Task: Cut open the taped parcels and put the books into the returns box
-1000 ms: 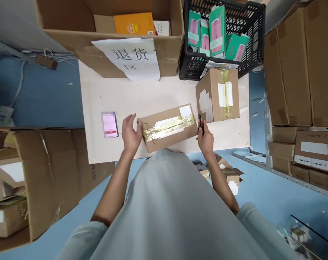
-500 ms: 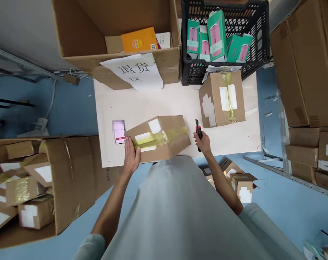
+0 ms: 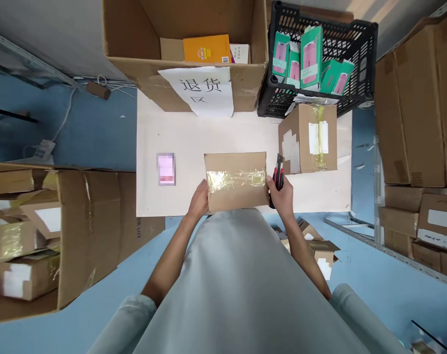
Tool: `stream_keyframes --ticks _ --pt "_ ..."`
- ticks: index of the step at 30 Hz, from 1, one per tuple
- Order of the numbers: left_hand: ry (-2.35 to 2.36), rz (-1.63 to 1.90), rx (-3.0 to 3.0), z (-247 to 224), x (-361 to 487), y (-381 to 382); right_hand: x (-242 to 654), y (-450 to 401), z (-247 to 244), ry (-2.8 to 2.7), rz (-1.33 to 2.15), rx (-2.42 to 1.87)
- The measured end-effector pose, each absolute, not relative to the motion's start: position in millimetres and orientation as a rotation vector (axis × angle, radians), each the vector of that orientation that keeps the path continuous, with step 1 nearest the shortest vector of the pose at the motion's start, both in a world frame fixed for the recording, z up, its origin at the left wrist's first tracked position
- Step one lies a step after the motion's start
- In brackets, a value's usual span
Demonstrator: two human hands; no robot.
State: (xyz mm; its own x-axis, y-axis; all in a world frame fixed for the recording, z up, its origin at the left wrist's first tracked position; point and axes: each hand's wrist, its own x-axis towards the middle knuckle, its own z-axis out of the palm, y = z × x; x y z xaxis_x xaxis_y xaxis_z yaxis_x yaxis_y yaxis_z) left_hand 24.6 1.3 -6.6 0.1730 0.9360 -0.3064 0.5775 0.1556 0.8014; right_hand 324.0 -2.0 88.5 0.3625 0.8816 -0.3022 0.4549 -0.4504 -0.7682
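Note:
A taped cardboard box (image 3: 236,196) lies at the table's near edge in front of me, with shiny clear tape running across its upper face. Its left side is gripped by my left hand (image 3: 199,199), the fingertips partly hidden by the box. My right hand (image 3: 283,194) is closed round a black and red utility knife (image 3: 278,179), its tip pointing away from me. The thumb of that hand touches the box's right edge. Another taped cardboard box (image 3: 307,137) with white labels stands just beyond my right hand.
A large carton (image 3: 142,81) with an orange package stands at the back, beside a black crate (image 3: 365,64) of green boxes. A phone (image 3: 166,169) lies on the table (image 3: 179,132) at left. An open carton (image 3: 90,236) of parcels stands left, stacked boxes (image 3: 411,118) right.
The box has been turned so its labelled face no longer shows and a taped face is up. My left hand has shifted right, and my right hand with the knife now touches the box.

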Motion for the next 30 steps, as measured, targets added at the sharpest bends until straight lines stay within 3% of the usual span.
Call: stream_keyframes --ticks 6,11,18,25,30 --pt "1.585 0.794 1.194 58 46 21 318 -7 106 -1.273 0.873 -2.173" --pt "1.499 0.731 1.840 102 80 32 315 -11 106 -1.323 0.796 -2.246" --pt "1.320 0.552 2.064 85 64 37 336 -11 80 -1.269 0.764 -2.176" --pt "1.463 0.616 2.018 62 -42 30 332 -11 3 -1.179 1.150 -2.280" --pt "1.655 0.709 1.940 54 -70 19 299 -17 -19 -1.136 1.317 -2.095"
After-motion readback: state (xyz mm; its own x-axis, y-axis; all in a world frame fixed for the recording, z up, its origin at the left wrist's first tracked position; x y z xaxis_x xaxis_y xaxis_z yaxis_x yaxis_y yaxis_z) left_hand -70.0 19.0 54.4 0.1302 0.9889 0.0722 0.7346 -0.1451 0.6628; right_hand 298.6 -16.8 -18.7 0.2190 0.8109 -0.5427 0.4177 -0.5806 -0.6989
